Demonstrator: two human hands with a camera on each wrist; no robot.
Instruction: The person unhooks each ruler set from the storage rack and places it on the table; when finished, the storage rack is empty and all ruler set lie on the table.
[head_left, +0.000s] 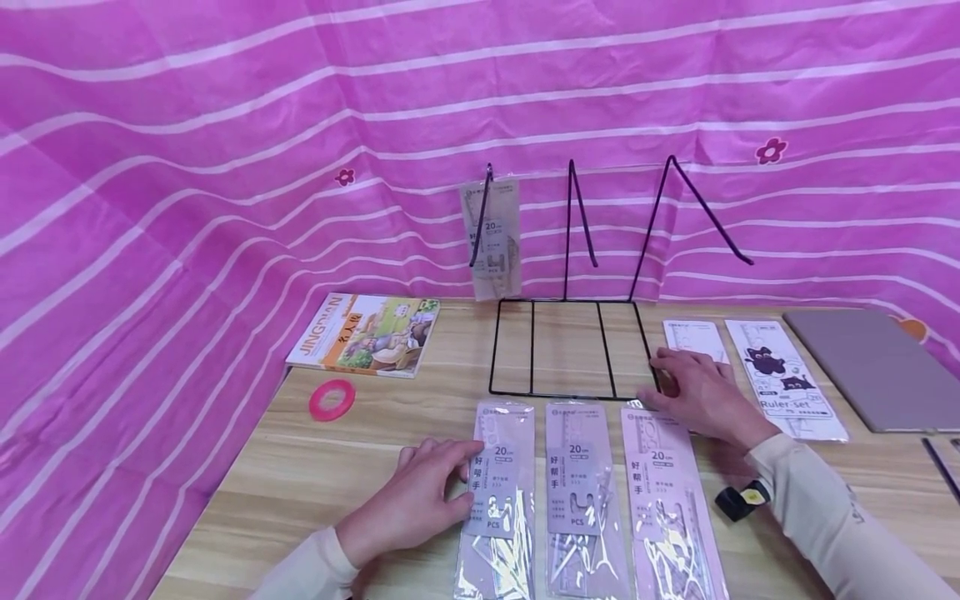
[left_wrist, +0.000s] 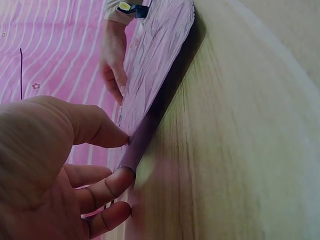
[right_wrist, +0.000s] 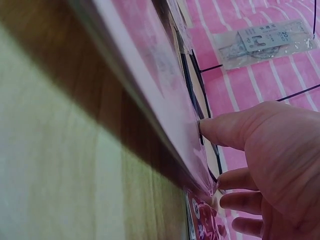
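Three clear ruler-set packs with pink-tinted cards lie side by side: a left pack (head_left: 501,479), a middle pack (head_left: 577,475) and a right pack (head_left: 660,479). My left hand (head_left: 412,500) is at the left pack's outer edge, thumb and fingertips touching it with the fingers loosely bent. Beyond the top of the right pack, my right hand (head_left: 705,396) reaches across beside the rack's front corner, its fingers loosely spread and gripping nothing visible. Behind the packs stands a black wire rack (head_left: 551,396) with three upright hooks. A similar ruler-set pack (head_left: 504,242) hangs on its left hook.
A white ruler-set pack with black cats (head_left: 780,367) and another white pack (head_left: 693,333) lie to the right, near a grey folder-like board (head_left: 877,367). On the left are a book (head_left: 367,333) and a pink ring (head_left: 332,400). Pink striped cloth (head_left: 225,208) encloses the table.
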